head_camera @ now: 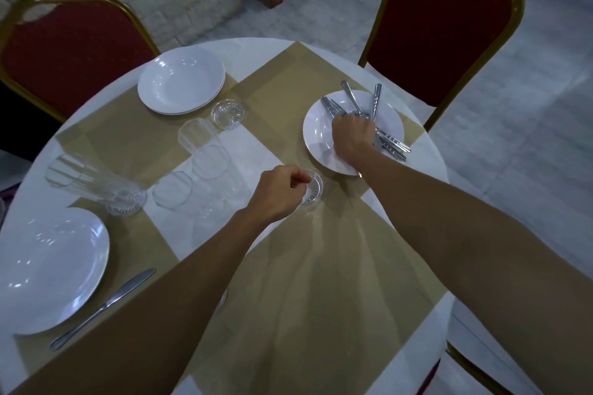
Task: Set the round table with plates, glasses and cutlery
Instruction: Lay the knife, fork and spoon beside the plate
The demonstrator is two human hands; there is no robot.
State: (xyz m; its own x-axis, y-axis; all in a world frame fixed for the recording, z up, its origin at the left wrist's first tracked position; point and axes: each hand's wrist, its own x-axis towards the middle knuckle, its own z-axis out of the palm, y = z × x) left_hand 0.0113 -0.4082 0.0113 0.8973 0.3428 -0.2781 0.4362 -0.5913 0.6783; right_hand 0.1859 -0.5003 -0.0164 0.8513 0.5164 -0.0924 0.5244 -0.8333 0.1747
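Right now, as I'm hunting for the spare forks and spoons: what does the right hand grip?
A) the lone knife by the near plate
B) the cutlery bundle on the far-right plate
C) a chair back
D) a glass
B: the right hand curls round the cutlery bundle on the plate; the left hand pinches the glass.

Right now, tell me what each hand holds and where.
The left hand pinches the glass at its rim; the right hand grips the cutlery bundle around its middle.
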